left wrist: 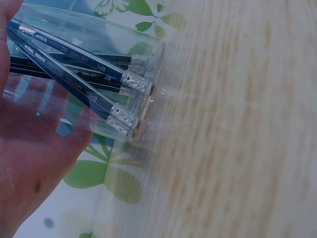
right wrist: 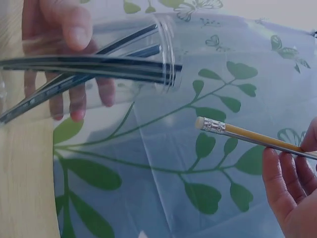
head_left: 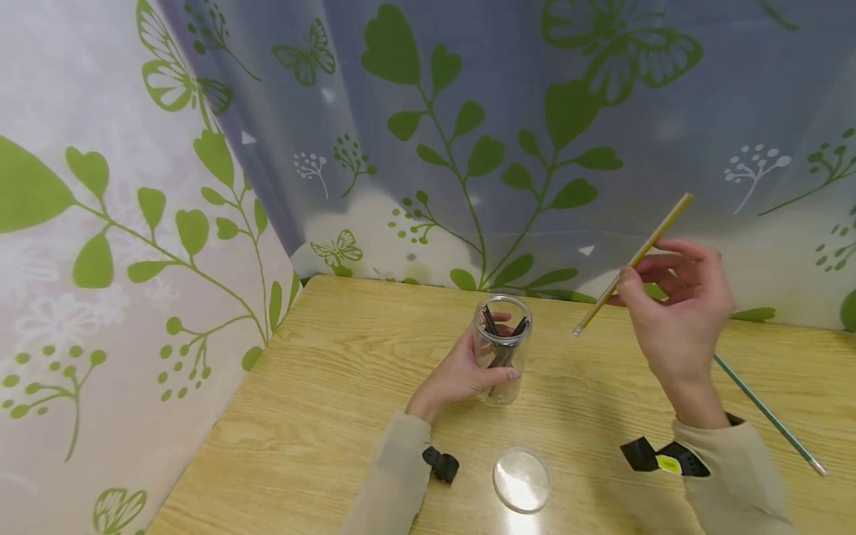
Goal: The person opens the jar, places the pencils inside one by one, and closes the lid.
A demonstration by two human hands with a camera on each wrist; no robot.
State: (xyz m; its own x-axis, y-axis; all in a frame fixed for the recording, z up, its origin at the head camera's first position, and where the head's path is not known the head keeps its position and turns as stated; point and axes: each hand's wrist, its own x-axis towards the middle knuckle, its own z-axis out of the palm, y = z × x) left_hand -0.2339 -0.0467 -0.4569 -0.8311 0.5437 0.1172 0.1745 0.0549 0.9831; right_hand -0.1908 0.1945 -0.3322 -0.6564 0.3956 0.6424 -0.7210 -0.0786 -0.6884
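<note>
My left hand [head_left: 461, 371] grips a clear jar [head_left: 506, 388] round its side, upright on the table. Inside it several dark pencils [left wrist: 64, 64] lean across one another, their metal eraser ends at the bottom in the left wrist view. My right hand [head_left: 689, 312] pinches a yellow pencil [head_left: 658, 232] between thumb and fingers, in the air to the right of the jar. That pencil slants, its white eraser [right wrist: 200, 123] end low and toward the jar's mouth, apart from it.
A round clear lid [head_left: 522, 480] lies on the wooden table [head_left: 287, 416] in front of the jar. One green pencil [head_left: 769, 414] lies at the right, partly behind my right forearm. Patterned curtain fabric [head_left: 428, 223] hangs along the table's back and left.
</note>
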